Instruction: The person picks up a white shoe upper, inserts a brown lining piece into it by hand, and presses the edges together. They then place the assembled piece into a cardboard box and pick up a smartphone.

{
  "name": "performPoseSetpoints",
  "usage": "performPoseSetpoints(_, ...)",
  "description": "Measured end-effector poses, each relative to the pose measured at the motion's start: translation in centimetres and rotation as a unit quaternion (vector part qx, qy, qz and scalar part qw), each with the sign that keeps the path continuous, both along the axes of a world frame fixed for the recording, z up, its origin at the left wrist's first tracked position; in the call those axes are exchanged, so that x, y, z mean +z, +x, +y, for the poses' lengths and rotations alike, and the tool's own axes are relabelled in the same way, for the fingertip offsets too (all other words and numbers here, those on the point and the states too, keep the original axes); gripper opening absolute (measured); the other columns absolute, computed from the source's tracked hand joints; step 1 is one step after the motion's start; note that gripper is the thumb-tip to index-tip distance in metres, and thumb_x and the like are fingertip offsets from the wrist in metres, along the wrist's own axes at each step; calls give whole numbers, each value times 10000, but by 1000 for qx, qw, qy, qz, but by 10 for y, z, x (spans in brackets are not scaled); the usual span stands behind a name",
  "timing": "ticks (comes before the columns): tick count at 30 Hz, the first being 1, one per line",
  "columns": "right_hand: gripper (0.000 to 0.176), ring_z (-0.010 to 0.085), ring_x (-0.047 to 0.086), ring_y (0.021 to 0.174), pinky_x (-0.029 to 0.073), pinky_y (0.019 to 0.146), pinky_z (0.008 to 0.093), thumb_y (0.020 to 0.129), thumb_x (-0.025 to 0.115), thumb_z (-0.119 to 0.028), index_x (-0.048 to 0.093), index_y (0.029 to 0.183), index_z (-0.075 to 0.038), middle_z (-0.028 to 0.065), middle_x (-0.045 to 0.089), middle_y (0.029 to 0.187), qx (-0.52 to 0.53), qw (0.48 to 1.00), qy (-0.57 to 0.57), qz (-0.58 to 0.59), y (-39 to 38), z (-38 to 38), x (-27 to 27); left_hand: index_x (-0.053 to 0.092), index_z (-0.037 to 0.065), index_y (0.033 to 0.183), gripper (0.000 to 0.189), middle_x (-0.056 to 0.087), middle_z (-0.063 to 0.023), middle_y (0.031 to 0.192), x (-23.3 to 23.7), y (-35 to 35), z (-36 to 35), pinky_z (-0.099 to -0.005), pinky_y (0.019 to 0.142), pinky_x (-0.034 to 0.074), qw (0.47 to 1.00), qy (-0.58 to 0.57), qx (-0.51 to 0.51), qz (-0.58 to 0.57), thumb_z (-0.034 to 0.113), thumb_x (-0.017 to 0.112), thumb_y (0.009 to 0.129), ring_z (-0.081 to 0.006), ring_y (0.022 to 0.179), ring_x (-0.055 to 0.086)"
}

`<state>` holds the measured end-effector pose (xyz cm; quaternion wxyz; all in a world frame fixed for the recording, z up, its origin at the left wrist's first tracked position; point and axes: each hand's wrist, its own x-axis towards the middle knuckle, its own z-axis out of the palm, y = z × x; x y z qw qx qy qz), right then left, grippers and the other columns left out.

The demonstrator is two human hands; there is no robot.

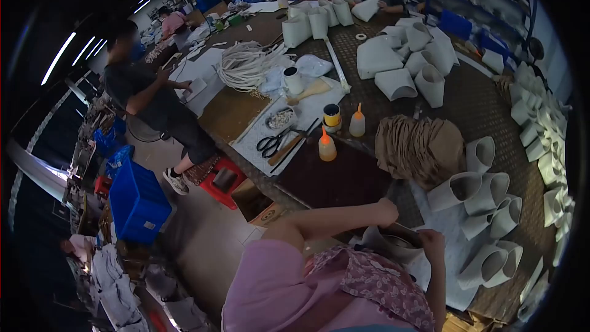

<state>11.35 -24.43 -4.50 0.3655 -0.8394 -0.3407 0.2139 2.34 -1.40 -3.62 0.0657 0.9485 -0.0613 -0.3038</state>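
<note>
My left hand [386, 211] is closed, its fingers curled out of sight at the far edge of a pale, curved sheet-like piece [384, 245]. My right hand [432, 244] closes on the right edge of this piece, near a dark brown strip or opening between the hands. The piece lies low in front of my floral apron, partly covered by my forearm. Right of my hands stand several pale open-ended tube-shaped pieces [488, 190]. Beyond them sits a stack of brown folded pieces [421, 150]. A dark board [332, 175] lies beyond my left forearm.
Glue bottles with orange tips [327, 146], a yellow-black can [332, 115], black scissors [270, 144] and a coil of white cord [249, 67] are on the table. More pale pieces [405, 55] stand farther back. A person [150, 86] stands at left near a blue bin [136, 203].
</note>
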Motion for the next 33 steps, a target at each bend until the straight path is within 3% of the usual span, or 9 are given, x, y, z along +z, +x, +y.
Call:
performPoseSetpoints(3,252,272,678,898,530,789,375,843,647,-123,685,1061,-2,168,688,1014,38,999,10,36,-1,27,32,629,57,1175,383,670,-174,1001,25,9,-17,-452,769,507,964,-245,55,-90,95,607,794,-391,967,629)
performPoseSetpoints(6,451,329,562,1152,485,912,432,863,652,-138,534,1285,-29,198,522,1317,-42,976,214,-4,-2,51,49,458,69,1351,554,630,-204,1064,16,24,-18,-483,825,482,890,-320,148,-290,52,560,807,-424,1015,592)
performPoseSetpoints(9,628,362,424,1280,392,1030,473,864,656,-173,365,1406,-44,213,353,1444,-102,956,73,-265,-4,49,46,340,52,1415,610,604,-232,1096,24,17,-16,-488,861,469,860,-344,248,-283,40,520,832,-415,1051,581)
performPoseSetpoints(12,668,363,441,1259,349,1067,479,845,662,-202,349,1404,-11,215,425,1379,-57,900,-109,-418,-15,41,13,364,-6,1368,557,555,-253,1175,31,-1,-28,-482,873,475,837,-324,397,-192,50,519,836,-412,1064,577)
performPoseSetpoints(14,674,362,456,1245,345,1069,475,832,662,-208,359,1399,-4,209,446,1361,8,934,-147,-326,-15,30,-2,383,-32,1337,517,517,-274,1233,64,-23,-22,-475,892,473,844,-354,403,20,62,513,846,-400,1108,561)
performPoseSetpoints(16,654,367,482,1221,367,1046,479,815,665,-196,398,1373,14,205,477,1340,113,937,-298,-141,-17,33,13,406,-51,1306,477,506,-285,1261,69,-32,-22,-470,902,473,884,-295,335,140,75,506,857,-389,1130,557)
performPoseSetpoints(18,618,371,496,1206,377,1035,487,816,664,-183,428,1350,19,207,488,1326,149,953,-211,-160,-24,20,-11,432,-63,1273,437,524,-284,1260,40,-32,-22,-467,903,477,957,-142,195,158,89,497,868,-380,1131,565)
performPoseSetpoints(21,580,379,504,1193,403,1012,480,815,660,-149,454,1327,30,212,497,1307,135,964,-122,-194,-28,13,-26,462,-61,1272,429,614,-258,1166,-39,-35,-28,-466,881,487,925,-259,231,-157,79,489,867,-380,1080,600)
performPoseSetpoints(33,189,362,554,976,465,819,455,795,644,-39,597,977,-17,150,566,1036,60,986,-38,-154,-35,12,-2,433,-46,1365,574,635,-256,1102,-28,-24,-26,-474,827,488,902,-321,248,-148,-3,506,797,-410,1025,607)
